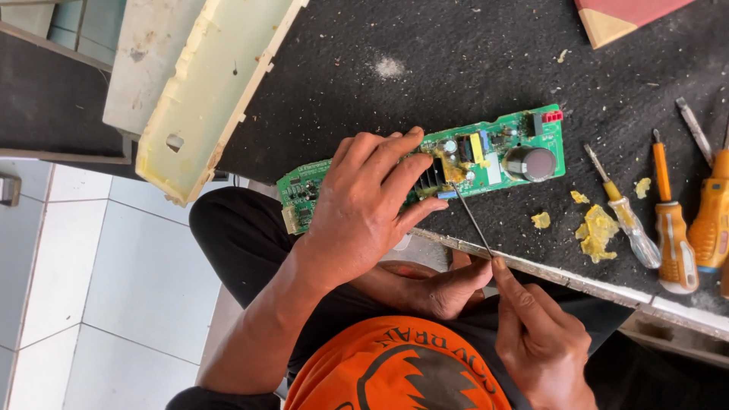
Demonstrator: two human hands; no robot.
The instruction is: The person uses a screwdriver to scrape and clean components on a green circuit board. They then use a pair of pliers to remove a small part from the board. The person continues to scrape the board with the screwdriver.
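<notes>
My left hand (364, 201) presses flat, fingers spread, on the green circuit board (486, 152); my right hand (543, 342) pinches a thin screwdriver (472, 219) touching it.

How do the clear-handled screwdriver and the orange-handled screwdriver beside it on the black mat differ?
The clear-handled screwdriver has a see-through handle with a yellow collar; the orange-handled screwdriver has an opaque orange handle. The clear one lies slanted with its tip up-left; the orange one lies nearly straight up and down. Its handle looks thicker. Both lie untouched on the black mat, tips away from the person.
</notes>
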